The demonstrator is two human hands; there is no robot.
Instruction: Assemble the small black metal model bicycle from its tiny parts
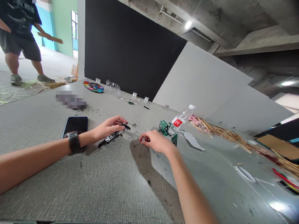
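My left hand, a watch on its wrist, has thumb and fingers closed on a small black part low over the table. Just below it lies a black piece with a pale lattice. To the right, my right hand is curled with thumb and forefinger together. Whatever is in them, if anything, is too small to make out. Behind that hand stands a green miniature tricycle, partly covered by it. Tiny dark bits lie between the hands.
A phone lies by my left forearm. Behind are a paint palette, clear plastic, a plastic bottle and a paper sheet. Wood strips pile at the right. A person stands at the far left holding wood.
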